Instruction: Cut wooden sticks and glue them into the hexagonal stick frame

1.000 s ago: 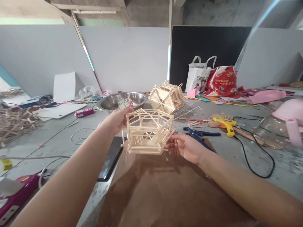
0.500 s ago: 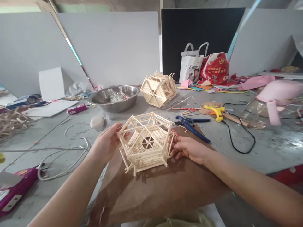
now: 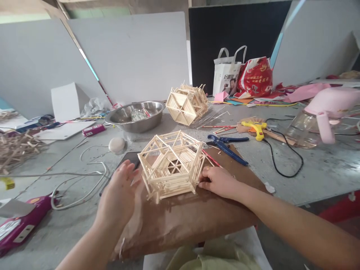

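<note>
A hexagonal frame of thin wooden sticks rests on a sheet of brown paper in front of me. My left hand hovers just left of the frame, fingers apart, holding nothing and apart from the sticks. My right hand lies on the paper at the frame's right lower edge, with its fingertips against the sticks. A second stick frame lies tipped on its side farther back on the grey table.
Behind stand a steel bowl, blue pliers, a yellow glue gun with black cord, two bags and a pink-lidded jar. White cable, a dark flat slab and a magenta pack lie left.
The stick frame came down from mid-air onto the brown paper. My left hand let go of it and drew back toward me; the right hand stayed at its right edge.
</note>
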The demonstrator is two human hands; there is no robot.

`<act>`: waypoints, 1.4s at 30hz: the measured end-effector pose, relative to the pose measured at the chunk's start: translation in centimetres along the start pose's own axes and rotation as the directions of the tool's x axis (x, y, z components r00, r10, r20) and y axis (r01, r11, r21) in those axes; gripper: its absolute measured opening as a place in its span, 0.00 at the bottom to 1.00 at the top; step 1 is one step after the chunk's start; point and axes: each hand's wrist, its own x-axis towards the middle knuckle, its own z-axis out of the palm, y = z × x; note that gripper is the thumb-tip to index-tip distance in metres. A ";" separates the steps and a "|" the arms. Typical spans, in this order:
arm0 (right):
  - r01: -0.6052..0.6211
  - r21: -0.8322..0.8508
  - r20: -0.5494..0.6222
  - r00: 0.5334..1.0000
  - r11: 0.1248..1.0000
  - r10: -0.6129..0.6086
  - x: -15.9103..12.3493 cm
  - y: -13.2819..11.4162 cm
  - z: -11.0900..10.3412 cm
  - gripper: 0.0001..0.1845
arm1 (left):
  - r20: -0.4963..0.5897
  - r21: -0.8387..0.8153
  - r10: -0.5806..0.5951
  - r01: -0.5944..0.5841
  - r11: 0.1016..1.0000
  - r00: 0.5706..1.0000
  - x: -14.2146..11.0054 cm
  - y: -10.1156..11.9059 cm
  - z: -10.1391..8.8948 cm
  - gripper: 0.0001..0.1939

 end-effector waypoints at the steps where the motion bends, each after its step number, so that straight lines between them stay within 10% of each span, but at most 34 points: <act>1: 0.013 -0.016 0.002 1.000 1.000 -0.013 -0.1 0.0 0.0 0.03 | 0.004 -0.023 -0.029 0.029 0.999 1.000 -0.3 -0.3 0.4 0.13; 16: 0.022 0.133 0.082 0.996 0.991 -0.033 -0.5 0.4 -0.8 0.03 | -0.036 -0.311 -0.204 0.183 0.933 0.978 -1.8 -0.5 3.0 0.09; 22: -0.074 0.291 0.097 0.994 0.954 0.048 -0.5 0.3 -0.7 0.06 | -0.220 -0.128 0.035 -0.064 0.990 0.975 -2.8 -0.7 1.7 0.10; 24: -0.080 0.323 0.083 0.995 0.943 0.056 -0.5 0.4 -0.6 0.06 | -0.272 0.042 0.382 -0.386 0.922 0.883 -4.1 -0.6 0.3 0.11; 26: -0.078 0.337 0.060 0.996 0.938 0.061 -0.6 0.5 -0.3 0.06 | -0.076 0.258 0.751 -0.715 0.650 0.656 -5.6 -0.5 -1.0 0.08; 27: -0.074 0.337 0.051 0.997 0.938 0.061 -0.6 0.5 -0.2 0.06 | 0.247 0.309 0.769 -0.800 0.514 0.589 -6.4 -0.5 -1.5 0.10; 28: -0.068 0.330 0.045 0.997 0.942 0.056 -0.6 0.5 -0.2 0.06 | 0.577 0.238 0.712 -0.916 0.322 0.401 -7.0 -0.7 -1.8 0.13; 32: -0.014 0.229 0.036 0.999 0.973 0.006 -0.8 0.3 -0.1 0.07 | 0.853 0.154 0.484 -0.980 0.128 0.198 -7.9 -1.9 -0.9 0.13; 42: 0.005 0.194 0.018 1.000 0.981 -0.009 -0.9 0.1 -0.3 0.07 | 0.840 0.186 0.528 -0.981 -0.064 0.125 -6.3 -2.6 1.6 0.11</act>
